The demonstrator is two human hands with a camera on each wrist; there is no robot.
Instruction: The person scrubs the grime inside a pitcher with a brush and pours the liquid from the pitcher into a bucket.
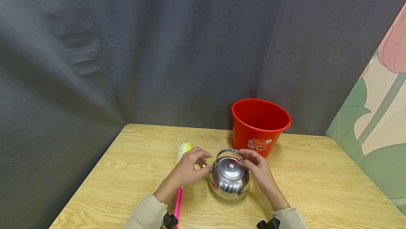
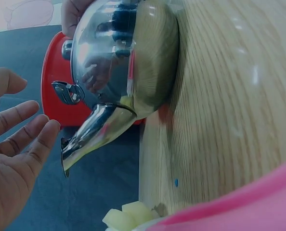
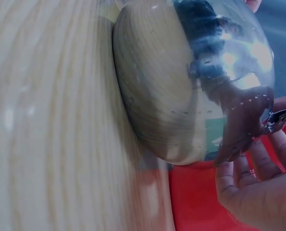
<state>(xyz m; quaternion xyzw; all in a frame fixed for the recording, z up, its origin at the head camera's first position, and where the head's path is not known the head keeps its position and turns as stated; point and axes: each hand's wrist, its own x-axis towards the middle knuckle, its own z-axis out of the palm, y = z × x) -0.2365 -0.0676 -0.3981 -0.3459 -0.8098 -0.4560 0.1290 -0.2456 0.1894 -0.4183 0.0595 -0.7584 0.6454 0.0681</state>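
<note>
A shiny steel kettle (image 1: 229, 183) with a lid and a raised loop handle (image 1: 227, 150) stands upright on the wooden table. My right hand (image 1: 256, 163) is at the kettle's right side, thumb and fingers about the handle's lower end. In the right wrist view, its fingertips (image 3: 225, 169) reach the kettle's side near the handle joint. My left hand (image 1: 191, 165) hovers left of the kettle by the spout (image 2: 97, 134); the left wrist view shows its fingers spread, apart from the metal and holding nothing. A brush with a pink handle (image 1: 178, 202) lies left of the kettle, partly hidden under my left arm.
Behind the kettle, towards the back right, stands a red bucket (image 1: 253, 135) with its mouth up. The brush's yellow and white head (image 1: 185, 148) points to the back. A dark cloth (image 1: 190, 53) hangs behind the table (image 1: 317, 186), and a floral wall is at right.
</note>
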